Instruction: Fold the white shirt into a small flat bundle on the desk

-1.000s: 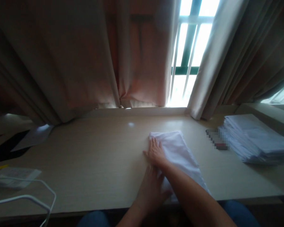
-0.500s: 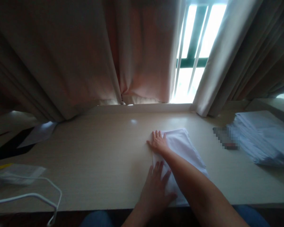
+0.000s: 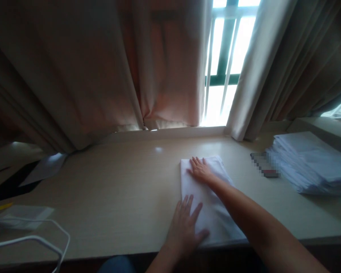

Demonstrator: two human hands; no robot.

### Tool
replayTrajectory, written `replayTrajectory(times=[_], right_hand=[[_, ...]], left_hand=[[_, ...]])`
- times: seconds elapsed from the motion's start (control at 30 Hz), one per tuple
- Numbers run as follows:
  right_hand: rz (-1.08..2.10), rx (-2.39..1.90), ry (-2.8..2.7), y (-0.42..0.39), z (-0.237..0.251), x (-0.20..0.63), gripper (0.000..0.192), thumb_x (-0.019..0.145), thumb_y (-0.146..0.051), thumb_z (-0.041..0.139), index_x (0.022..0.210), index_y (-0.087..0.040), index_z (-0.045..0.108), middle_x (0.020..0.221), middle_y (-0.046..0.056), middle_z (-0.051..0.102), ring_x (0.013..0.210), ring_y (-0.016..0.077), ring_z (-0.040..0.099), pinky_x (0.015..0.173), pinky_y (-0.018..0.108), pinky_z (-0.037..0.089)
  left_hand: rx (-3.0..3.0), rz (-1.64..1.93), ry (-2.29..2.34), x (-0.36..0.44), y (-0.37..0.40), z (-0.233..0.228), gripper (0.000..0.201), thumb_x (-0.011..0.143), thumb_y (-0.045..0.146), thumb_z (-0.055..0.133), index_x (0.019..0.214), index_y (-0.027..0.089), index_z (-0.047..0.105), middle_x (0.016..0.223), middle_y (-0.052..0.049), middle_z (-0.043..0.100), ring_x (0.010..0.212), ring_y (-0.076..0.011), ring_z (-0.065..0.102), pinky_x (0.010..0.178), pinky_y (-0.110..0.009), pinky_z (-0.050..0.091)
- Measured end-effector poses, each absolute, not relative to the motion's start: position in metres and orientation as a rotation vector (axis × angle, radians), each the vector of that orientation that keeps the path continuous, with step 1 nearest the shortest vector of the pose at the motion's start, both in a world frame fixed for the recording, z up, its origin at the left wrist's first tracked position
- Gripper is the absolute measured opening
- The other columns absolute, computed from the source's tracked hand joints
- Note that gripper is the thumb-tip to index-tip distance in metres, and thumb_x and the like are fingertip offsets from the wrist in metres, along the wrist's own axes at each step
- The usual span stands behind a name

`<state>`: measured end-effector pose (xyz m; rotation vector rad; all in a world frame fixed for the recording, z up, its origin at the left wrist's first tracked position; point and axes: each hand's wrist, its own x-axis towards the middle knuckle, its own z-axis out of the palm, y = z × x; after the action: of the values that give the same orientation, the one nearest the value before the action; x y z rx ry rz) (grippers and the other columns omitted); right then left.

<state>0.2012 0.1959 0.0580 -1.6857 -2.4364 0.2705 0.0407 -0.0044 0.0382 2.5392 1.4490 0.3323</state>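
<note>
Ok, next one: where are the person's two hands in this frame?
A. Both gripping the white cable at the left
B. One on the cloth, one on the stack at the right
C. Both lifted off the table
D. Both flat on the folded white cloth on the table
D: the left hand lies flat on the near end of the folded white cloth and the right hand on its far end, on the table.

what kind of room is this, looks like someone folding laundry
Probably a bedroom or dorm-style room: a long wooden desk set against a curtained window, a stack of folded white cloths at one end, and both hands pressing on a folded white cloth.
</note>
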Motion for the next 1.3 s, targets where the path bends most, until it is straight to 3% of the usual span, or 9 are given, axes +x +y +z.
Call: replayTrajectory(times=[0.13, 0.37, 0.47, 0.6, 0.73, 0.83, 0.97, 1.1, 1.3], right_hand=[[0.011, -1.683, -2.39, 0.176, 0.051, 0.244, 0.077, 0.094, -0.063, 0.026, 0.151, -0.011, 0.025, 0.158, 0.014, 0.015, 0.146, 0.0285, 0.001, 0.115, 0.048, -0.008], [0.132, -1.877, -2.274, 0.158, 0.04, 0.259, 0.068, 0.095, -0.063, 0.026, 0.15, -0.024, 0.03, 0.158, 0.012, 0.018, 0.145, 0.0343, 0.009, 0.111, 0.057, -0.005], [0.161, -1.87, -2.322, 0.154, 0.044, 0.254, 0.07, 0.094, -0.064, 0.023, 0.15, -0.023, 0.028, 0.158, 0.012, 0.018, 0.144, 0.0348, 0.009, 0.111, 0.057, -0.004], [0.152, -1.791, -2.39, 0.14, 0.048, 0.244, 0.073, 0.093, -0.067, 0.016, 0.151, -0.024, 0.025, 0.158, 0.012, 0.018, 0.144, 0.0343, 0.011, 0.112, 0.056, -0.003], [0.154, -1.722, -2.428, 0.133, 0.052, 0.235, 0.074, 0.092, -0.069, 0.015, 0.15, -0.024, 0.027, 0.157, 0.012, 0.022, 0.142, 0.0344, 0.018, 0.113, 0.055, 0.003], [0.126, -1.67, -2.434, 0.14, 0.057, 0.237, 0.072, 0.094, -0.066, 0.012, 0.149, -0.023, 0.031, 0.155, 0.012, 0.027, 0.143, 0.0314, 0.019, 0.114, 0.052, 0.003], [0.113, -1.712, -2.392, 0.163, 0.059, 0.251, 0.072, 0.093, -0.068, 0.014, 0.146, -0.025, 0.037, 0.156, 0.01, 0.026, 0.145, 0.0309, 0.009, 0.114, 0.053, -0.004], [0.334, -1.998, -2.207, 0.184, 0.048, 0.263, 0.077, 0.09, -0.073, 0.019, 0.15, -0.026, 0.027, 0.159, 0.009, 0.015, 0.145, 0.0334, 0.004, 0.112, 0.058, -0.001], [0.428, -2.172, -1.994, 0.199, 0.034, 0.259, 0.074, 0.094, -0.06, 0.015, 0.153, -0.015, 0.015, 0.16, 0.007, 0.006, 0.146, 0.0269, -0.003, 0.115, 0.052, -0.003]], left_hand=[[2.56, 0.371, 1.431, 0.041, -0.003, 0.038, 0.084, 0.079, 0.07, 0.048, 0.15, 0.036, 0.02, 0.161, -0.004, 0.008, 0.147, -0.0329, 0.009, 0.116, -0.059, 0.017], [2.62, 0.377, 1.43, 0.04, -0.006, 0.033, 0.081, 0.081, 0.069, 0.046, 0.15, 0.033, 0.024, 0.16, -0.007, 0.015, 0.146, -0.0335, 0.013, 0.115, -0.058, 0.018], [2.641, 0.382, 1.427, 0.036, -0.006, 0.039, 0.072, 0.082, 0.067, 0.047, 0.145, 0.033, 0.036, 0.156, -0.008, 0.028, 0.142, -0.0344, 0.025, 0.112, -0.059, 0.026], [2.614, 0.429, 1.565, 0.031, 0.028, 0.053, 0.047, 0.093, 0.046, 0.039, 0.132, 0.025, 0.053, 0.139, -0.01, 0.053, 0.13, -0.0255, 0.046, 0.111, -0.05, 0.032], [2.6, 0.299, 1.765, 0.03, 0.096, 0.057, 0.047, 0.093, 0.037, 0.04, 0.135, 0.019, 0.051, 0.146, -0.011, 0.045, 0.137, -0.0256, 0.038, 0.114, -0.047, 0.028], [2.599, 0.252, 1.803, 0.034, 0.137, 0.051, 0.055, 0.091, 0.048, 0.042, 0.139, 0.021, 0.047, 0.15, -0.013, 0.039, 0.141, -0.0286, 0.031, 0.116, -0.05, 0.023], [2.571, 0.202, 1.865, 0.041, 0.159, 0.039, 0.072, 0.085, 0.067, 0.038, 0.143, 0.025, 0.041, 0.153, -0.013, 0.034, 0.143, -0.0318, 0.025, 0.116, -0.05, 0.018], [2.558, 0.225, 1.894, 0.049, 0.163, 0.031, 0.075, 0.085, 0.07, 0.032, 0.147, 0.027, 0.034, 0.156, -0.012, 0.028, 0.145, -0.0308, 0.02, 0.117, -0.05, 0.013], [2.531, 0.218, 1.904, 0.053, 0.169, 0.029, 0.082, 0.083, 0.074, 0.027, 0.149, 0.026, 0.029, 0.157, -0.014, 0.024, 0.146, -0.0306, 0.017, 0.117, -0.05, 0.01]])
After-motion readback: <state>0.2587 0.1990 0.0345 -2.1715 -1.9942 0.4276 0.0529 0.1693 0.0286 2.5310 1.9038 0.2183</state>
